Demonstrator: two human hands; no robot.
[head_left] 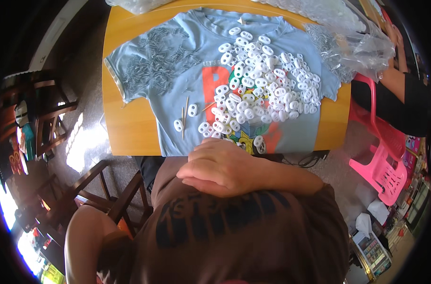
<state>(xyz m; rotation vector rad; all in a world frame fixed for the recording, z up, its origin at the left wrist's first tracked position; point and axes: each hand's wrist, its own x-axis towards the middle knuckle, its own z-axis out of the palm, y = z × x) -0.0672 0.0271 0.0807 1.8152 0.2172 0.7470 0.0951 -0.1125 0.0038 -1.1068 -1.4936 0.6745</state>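
My right hand (220,165) is held over my lap, just in front of the table's near edge. Its fingers are bent and pressed together; anything inside them is hidden. My left arm shows at the lower left, but its hand is out of the picture. Nearest to the right hand is a heap of white oval two-hole cord locks (248,81), spread over a light blue T-shirt (173,135). Two cord locks lie apart on the left, one a loose cord lock (192,110). Thin pointed sticks (182,124) rest between them.
Small silver metal springs (154,64) cover the shirt's left sleeve. More metal pieces spill from a clear plastic bag (357,49) at the right. The yellow wooden table (123,125) bears everything. A pink plastic chair (383,163) and another person's arm (390,87) are at the right.
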